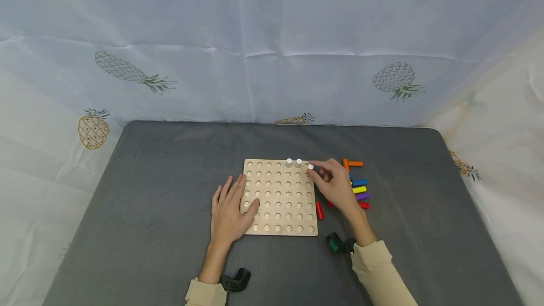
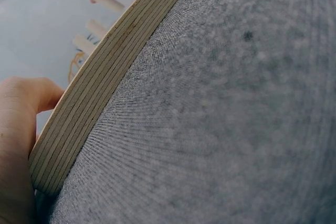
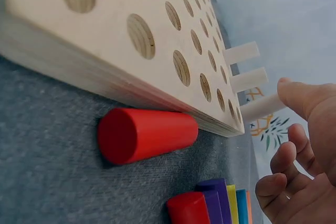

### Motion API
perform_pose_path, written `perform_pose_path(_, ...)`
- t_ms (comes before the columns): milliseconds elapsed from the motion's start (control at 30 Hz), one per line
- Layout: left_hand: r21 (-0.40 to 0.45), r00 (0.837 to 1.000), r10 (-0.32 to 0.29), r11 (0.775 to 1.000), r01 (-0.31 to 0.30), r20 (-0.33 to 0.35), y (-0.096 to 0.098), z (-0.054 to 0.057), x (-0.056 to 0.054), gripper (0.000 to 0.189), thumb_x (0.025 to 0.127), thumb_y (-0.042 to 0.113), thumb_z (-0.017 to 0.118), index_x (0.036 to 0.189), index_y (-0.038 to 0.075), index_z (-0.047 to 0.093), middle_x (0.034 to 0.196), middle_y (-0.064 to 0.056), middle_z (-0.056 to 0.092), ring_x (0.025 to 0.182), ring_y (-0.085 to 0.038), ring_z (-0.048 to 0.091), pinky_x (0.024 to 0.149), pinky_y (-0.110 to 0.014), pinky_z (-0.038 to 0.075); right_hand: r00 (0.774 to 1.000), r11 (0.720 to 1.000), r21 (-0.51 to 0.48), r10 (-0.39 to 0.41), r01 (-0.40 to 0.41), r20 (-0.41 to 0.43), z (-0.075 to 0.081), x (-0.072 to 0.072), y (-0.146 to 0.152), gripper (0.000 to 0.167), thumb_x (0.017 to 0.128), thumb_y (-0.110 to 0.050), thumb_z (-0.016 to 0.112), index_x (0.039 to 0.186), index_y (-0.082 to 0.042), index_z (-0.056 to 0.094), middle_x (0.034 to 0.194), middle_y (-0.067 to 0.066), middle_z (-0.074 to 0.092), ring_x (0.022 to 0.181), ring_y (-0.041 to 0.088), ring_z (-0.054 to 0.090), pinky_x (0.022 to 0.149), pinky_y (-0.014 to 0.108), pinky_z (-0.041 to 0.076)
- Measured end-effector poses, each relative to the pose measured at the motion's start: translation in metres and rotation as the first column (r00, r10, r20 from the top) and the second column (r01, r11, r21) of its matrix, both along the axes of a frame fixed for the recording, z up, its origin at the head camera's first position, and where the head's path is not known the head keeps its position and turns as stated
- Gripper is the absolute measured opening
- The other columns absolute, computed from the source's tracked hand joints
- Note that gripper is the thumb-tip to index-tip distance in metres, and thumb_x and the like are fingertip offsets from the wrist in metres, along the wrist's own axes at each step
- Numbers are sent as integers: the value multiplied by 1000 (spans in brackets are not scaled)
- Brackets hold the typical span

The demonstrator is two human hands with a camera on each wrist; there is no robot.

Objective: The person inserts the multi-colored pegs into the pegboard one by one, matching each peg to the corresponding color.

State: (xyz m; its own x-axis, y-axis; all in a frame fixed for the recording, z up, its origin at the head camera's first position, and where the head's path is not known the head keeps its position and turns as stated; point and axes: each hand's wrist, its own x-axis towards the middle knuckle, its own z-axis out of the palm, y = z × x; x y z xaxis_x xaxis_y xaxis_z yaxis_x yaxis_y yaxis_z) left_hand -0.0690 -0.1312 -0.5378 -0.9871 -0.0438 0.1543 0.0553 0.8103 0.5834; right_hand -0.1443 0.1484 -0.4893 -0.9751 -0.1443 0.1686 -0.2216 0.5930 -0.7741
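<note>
A pale wooden board (image 1: 278, 204) with rows of round holes lies on the grey table. My left hand (image 1: 229, 211) rests along its left edge, fingers stretched out and the thumb lying over the top face. At the board's far right corner my right hand (image 1: 337, 185) pinches a white peg (image 3: 262, 106) between thumb and index finger; the peg stands at a corner hole. Two more white pegs, one (image 1: 289, 162) and its neighbour (image 1: 299, 162), stand upright in the far row. In the left wrist view the board's layered side (image 2: 113, 74) hides most of its top.
A red peg (image 3: 149, 134) lies against the board's right side. Further right are loose orange (image 1: 356, 164), blue (image 1: 360, 182), yellow (image 1: 359, 189), purple (image 1: 362, 196) and red (image 1: 363, 206) pegs, partly hidden by the right hand. A pineapple-print cloth (image 1: 263, 84) hangs behind the table.
</note>
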Motion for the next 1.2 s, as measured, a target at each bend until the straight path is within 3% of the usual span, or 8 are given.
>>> perform_pose_path(500,-6,1000,-3,1000,3,-15,0,-1,0,73,93,47,63,157,16,43,160,-5,48,154,-31,36,127,-54,18,999,999,-42,-32,32,-3,-4,-14,-7,30,92,-13,76,120,-2,76,79,12,53,62,9,41,56,19,36)
perform_pose_path(1200,4,999,-9,1000,9,-31,0,-1,1,72,94,46,63,156,15,44,160,-5,48,154,-31,36,127,-54,19,999,999,-52,-2,4,34,-8,-15,-8,30,93,-10,74,122,-1,74,83,14,56,62,9,43,57,20,38)
